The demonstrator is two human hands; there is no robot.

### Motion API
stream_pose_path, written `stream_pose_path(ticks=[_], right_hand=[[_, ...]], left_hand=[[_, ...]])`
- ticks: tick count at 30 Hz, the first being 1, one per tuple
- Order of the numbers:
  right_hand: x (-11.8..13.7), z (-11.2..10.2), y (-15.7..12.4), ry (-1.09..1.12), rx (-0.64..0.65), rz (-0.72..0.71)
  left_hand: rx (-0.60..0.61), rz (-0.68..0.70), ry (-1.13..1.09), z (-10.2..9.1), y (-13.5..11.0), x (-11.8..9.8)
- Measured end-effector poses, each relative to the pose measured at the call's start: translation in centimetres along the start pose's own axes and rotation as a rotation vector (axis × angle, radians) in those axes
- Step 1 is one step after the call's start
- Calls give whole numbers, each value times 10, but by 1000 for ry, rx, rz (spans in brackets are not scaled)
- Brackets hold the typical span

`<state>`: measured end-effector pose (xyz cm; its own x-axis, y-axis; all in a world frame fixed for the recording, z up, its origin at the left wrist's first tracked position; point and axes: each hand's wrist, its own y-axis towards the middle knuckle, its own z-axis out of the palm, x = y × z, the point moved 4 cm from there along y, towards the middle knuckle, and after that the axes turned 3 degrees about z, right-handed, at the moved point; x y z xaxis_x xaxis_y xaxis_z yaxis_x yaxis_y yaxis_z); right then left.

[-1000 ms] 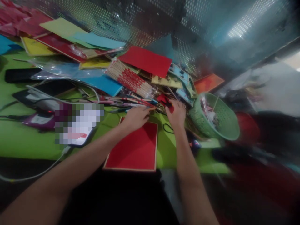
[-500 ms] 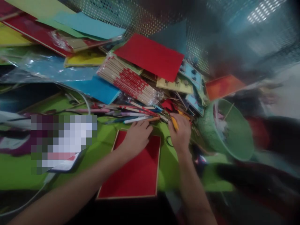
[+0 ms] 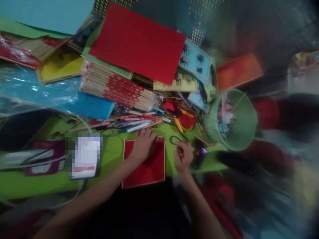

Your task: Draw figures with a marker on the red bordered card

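Note:
A red sheet framed with thin wooden strips lies on the green tabletop in front of me. My left hand rests on the upper part of this sheet, palm down, its fingers laid out at the top edge. To the right of the sheet, my right hand is curled with its fingers drawn together; whatever they may hold is too hidden to make out. Just above that hand lies a black ring-shaped loop. Orange-handled pliers lie farther back, apart from both hands.
Pens and sticks lie in a heap behind the sheet. Beyond are a plastic-wrapped bundle of sticks and a large red sheet. A green basket stands at right. At left is a phone with a cable.
My right hand has left the orange-handled pliers and come back toward me, now curled beside the red sheet. My left hand stays on the sheet. The camera view has shifted.

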<state>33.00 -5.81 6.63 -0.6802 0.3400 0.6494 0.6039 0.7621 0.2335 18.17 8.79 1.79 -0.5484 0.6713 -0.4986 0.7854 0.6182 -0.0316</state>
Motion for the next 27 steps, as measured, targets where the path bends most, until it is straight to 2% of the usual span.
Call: stream_pose_path(ticks=[2, 4, 6, 14, 27], right_hand=[[-8, -6, -35, 25, 34, 169], [-16, -13, -61, 10, -43, 286], [-24, -13, -74, -9, -103, 338], [-53, 3, -80, -104, -160, 422], [-57, 7, -85, -218, -105, 379]], left_hand=[[1, -13, -13, -2, 2, -3], [-6, -29, -19, -4, 4, -4], [-10, -27, -23, -4, 6, -5], [-25, 9, -40, -2, 8, -4], [-27, 16, -60, 1, 9, -5]])
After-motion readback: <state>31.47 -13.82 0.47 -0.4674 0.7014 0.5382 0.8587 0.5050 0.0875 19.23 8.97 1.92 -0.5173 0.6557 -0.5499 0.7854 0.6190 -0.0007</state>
